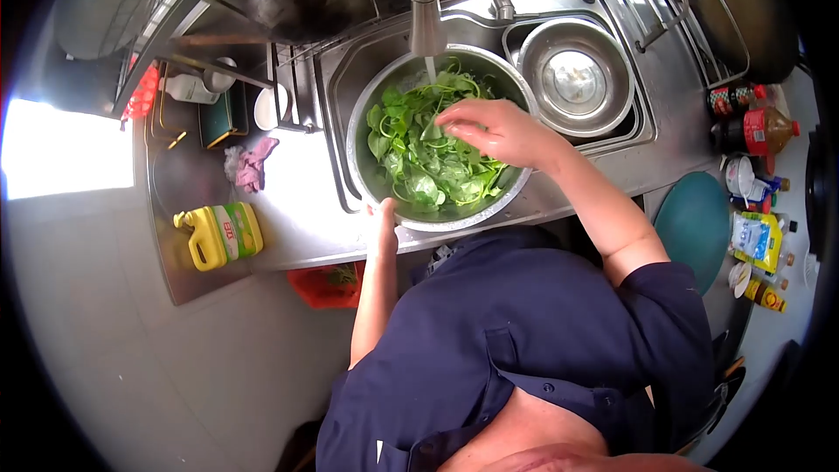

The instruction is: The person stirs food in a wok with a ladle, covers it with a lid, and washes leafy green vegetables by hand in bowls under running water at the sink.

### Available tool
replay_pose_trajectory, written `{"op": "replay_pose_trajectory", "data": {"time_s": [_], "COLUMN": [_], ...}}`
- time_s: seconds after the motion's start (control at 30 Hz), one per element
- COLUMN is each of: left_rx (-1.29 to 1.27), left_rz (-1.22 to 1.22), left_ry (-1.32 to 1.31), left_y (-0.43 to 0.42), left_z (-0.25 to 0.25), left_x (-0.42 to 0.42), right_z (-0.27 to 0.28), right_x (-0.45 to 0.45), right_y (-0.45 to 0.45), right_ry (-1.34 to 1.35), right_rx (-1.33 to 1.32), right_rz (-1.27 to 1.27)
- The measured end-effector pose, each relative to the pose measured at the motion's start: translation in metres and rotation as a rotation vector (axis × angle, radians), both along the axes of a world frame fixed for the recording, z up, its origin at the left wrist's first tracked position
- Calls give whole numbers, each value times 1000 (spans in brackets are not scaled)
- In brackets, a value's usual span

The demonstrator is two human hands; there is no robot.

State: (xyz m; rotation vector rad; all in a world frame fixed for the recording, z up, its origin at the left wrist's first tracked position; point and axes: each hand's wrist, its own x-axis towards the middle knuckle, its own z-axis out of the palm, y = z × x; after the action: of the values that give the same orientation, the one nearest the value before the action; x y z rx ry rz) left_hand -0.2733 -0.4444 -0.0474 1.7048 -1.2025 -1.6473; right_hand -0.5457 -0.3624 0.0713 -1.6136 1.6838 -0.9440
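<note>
Leafy greens [428, 153] fill a large steel bowl [357, 157] that stands in the left sink basin. Water runs from the faucet [428, 22] onto the leaves. Over the right part of the greens is my right hand [494, 131], its fingers bent together at the leaves; what is between the fingertips is too small to name. My left hand [382, 227] grips the bowl's near left rim, thumb up against it.
An empty steel bowl [577, 79] sits over the right basin. On the left are a yellow jug [223, 234], a pink cloth [253, 166] and a rack [280, 79]. Bottles [769, 131] and a green round lid [693, 227] are on the right. A red bag [323, 287] is below the counter.
</note>
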Motion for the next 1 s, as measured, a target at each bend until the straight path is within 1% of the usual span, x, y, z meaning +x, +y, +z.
{"op": "replay_pose_trajectory", "data": {"time_s": [0.07, 0.1, 0.13, 0.2, 0.27, 0.33, 0.37, 0.4, 0.43, 0.47, 0.5, 0.53, 0.57, 0.6, 0.63, 0.67, 0.7, 0.77, 0.83, 0.93, 1.0], "left_rx": [-1, -9, -22, 14, 13, 1, -7, -15, -26, -45, -24, -35, -98, -102, -116, -122, -166, -220, -252, -259, -245], "left_rz": [4, 8, 2, 29, 50, 76, 91, 98, 68, 60, 81, 44, 37, 55, 2, -98, -136, -189, -243, -296, -230], "left_ry": [23, 38, 43, 83, 73, 79, 84, 88, 58, 92, 47, -16, 12, -52, -66, 38, -39, -7, -30, 3, -60], "left_y": [1, -1, -3, -2, 0, -3, -5, -9, -16, -24, -31, -40, -57, -72, -93, -100, -104, -131, -149, -166, -178], "left_z": [-3, -4, -8, -9, -10, -11, -13, -15, -14, -18, -15, -3, -11, -4, -3, 10, 30, 28, 28, 15, -5], "left_x": [0, -1, 0, 2, 2, 0, 2, 3, 6, 11, 14, 15, 25, 28, 40, 39, 30, 36, 39, 35, 35], "right_z": [-40, -66, -64, -17, -42, -81, -89, -112, -111, -108, -111, -118, -126, -134, -142, -147, -147, -156, -168, -182, -187], "right_x": [2, 3, 5, 0, -24, -71, -87, -84, -76, -64, -60, -57, -48, -36, -27, -24, -18, -13, -7, -15, -22], "right_y": [-10, -9, -2, 4, 2, 0, 5, 6, 9, 12, 12, 10, 7, 2, -2, 0, -2, -8, -16, -21, -26], "right_ry": [268, 634, 205, -96, -142, 463, 45, -106, -118, -130, -234, -338, -362, -384, -391, -401, -413, -410, -391, -374, -348], "right_rx": [166, 148, -105, 61, -224, -412, 185, 150, 148, 150, 151, 149, 152, 158, 187, 207, 252, 320, 320, 317, 292], "right_rz": [75, 80, 56, -46, -548, -882, -700, -649, -713, -776, -752, -729, -767, -799, -786, -767, -737, -659, -668, -680, -704]}}
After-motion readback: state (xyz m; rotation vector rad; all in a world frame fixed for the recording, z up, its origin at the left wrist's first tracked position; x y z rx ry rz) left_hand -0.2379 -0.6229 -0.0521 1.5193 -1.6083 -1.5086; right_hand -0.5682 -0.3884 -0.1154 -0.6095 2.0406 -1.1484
